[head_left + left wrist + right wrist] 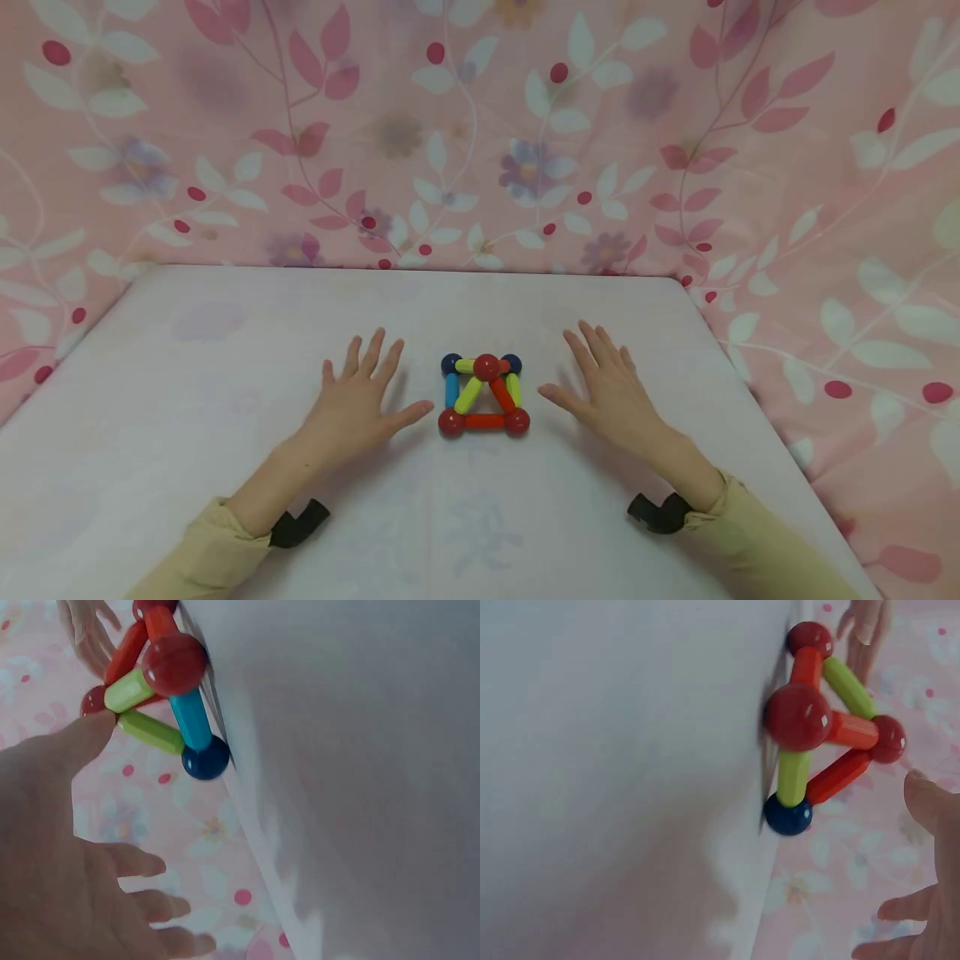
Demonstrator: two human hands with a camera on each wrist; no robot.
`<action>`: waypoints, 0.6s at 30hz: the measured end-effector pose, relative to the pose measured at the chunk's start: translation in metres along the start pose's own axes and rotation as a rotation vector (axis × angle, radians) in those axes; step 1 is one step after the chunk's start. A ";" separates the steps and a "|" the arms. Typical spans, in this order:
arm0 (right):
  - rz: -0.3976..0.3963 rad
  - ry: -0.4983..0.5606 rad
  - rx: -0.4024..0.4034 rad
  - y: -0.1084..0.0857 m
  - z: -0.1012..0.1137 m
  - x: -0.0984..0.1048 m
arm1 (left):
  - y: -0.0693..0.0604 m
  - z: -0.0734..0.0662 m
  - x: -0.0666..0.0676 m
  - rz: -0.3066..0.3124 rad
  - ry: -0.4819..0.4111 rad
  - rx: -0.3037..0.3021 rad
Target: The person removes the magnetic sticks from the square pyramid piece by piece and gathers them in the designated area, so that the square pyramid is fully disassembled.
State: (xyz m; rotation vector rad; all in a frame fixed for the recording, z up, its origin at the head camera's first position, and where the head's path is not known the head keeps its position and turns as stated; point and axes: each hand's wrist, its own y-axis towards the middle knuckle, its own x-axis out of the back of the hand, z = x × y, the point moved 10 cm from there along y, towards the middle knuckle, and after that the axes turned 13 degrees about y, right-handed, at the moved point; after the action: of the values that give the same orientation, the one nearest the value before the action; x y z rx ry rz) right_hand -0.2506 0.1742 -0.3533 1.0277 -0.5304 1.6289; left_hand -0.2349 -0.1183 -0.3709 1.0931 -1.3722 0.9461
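A small pyramid of balls and rods [485, 422] stands mid-table between my two hands. Red balls form its top and both near corners; dark blue balls mark the far corners. Its rods are red, yellow-green and blue. Left of it, my left hand [351, 408] has its fingers spread, with the thumb pointing at the pyramid and a small gap between. On the opposite side, my right hand [618, 400] is spread too, its thumb apart from the toy. Both wrist views show the pyramid's side rods, the blue rod [191, 720] and a yellow-green rod [793, 776]. Neither hand holds anything.
The table [225, 350] has a pale cover with faint prints. Behind it and along its sides hangs a pink floral curtain [480, 125]. Black devices [300, 523] sit at both wrists by the sleeve cuffs.
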 end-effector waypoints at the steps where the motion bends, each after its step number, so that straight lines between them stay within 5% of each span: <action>1: 0.001 0.040 0.015 0.001 0.005 -0.001 | 0.001 -0.005 -0.002 0.020 -0.035 -0.017; 10: 0.038 0.274 0.109 0.015 0.046 -0.015 | 0.010 -0.032 -0.023 0.185 -0.365 -0.023; 18: 0.054 0.359 0.256 0.033 0.074 -0.023 | 0.024 -0.037 -0.034 0.227 -0.530 -0.032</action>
State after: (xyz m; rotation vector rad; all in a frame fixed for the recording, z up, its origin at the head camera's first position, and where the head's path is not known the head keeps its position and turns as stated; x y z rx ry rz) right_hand -0.2543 0.0939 -0.3282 0.8795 -0.1117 1.9120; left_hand -0.2488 -0.0728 -0.4004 1.2343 -1.9698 0.8185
